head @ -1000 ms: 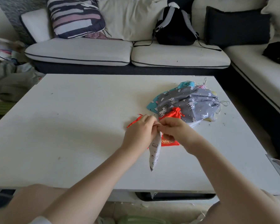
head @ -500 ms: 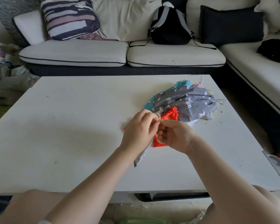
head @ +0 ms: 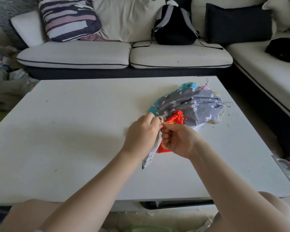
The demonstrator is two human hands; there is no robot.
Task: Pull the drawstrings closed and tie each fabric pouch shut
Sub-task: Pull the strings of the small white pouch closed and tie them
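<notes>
Soft daylight, perhaps from the right; faint shadows on the table (head: pixel 74 131); wide-angle bowing at edges.

— How many pouches do you count?

— One small white pouch (head: pixel 150 155) hangs between the two hands. One red pouch (head: pixel 173 120) lies on the table just behind them. Behind that, one pile of pouches (head: pixel 191 104): a grey one on top, a turquoise one under it, and bits of pink and yellow cloth at the edges. How many are in the pile I cannot tell.

— Hands?

— Two: one left hand (head: pixel 141 133), one right hand (head: pixel 178 139).

— And the furniture?

— One white table (head: pixel 74 131), one sofa (head: pixel 99 54). On the sofa, one black backpack (head: pixel 173 25) and three cushions (head: pixel 124 17): striped, cream, dark.
</notes>
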